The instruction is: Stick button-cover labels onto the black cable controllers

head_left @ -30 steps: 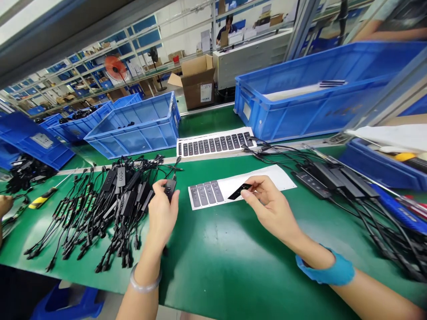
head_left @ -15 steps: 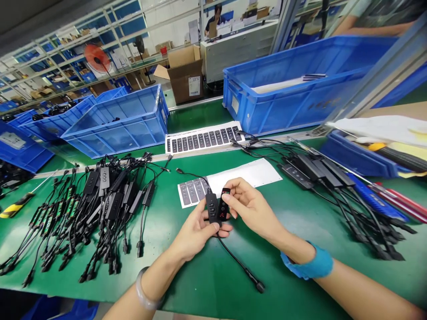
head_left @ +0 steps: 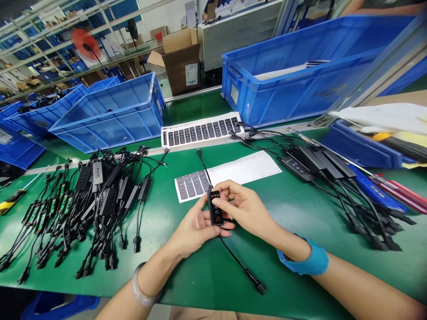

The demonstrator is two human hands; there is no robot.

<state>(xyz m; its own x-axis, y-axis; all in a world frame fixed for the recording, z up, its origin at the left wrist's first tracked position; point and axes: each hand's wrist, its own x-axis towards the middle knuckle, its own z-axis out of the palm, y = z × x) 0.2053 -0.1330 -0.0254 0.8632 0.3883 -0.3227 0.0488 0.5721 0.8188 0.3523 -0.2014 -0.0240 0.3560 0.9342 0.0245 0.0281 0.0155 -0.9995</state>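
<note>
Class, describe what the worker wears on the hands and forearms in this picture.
The left hand is ungloved, with a smooth, rounded, pale greyish bangle at the wrist. The right hand is ungloved too, with a wide, bright blue band above the wrist. No sleeves show.

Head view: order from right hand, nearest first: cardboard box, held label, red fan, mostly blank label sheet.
1. Held label: in the right hand.
2. Mostly blank label sheet: just ahead.
3. Cardboard box: farther ahead, leftward.
4. Red fan: background, left.
</note>
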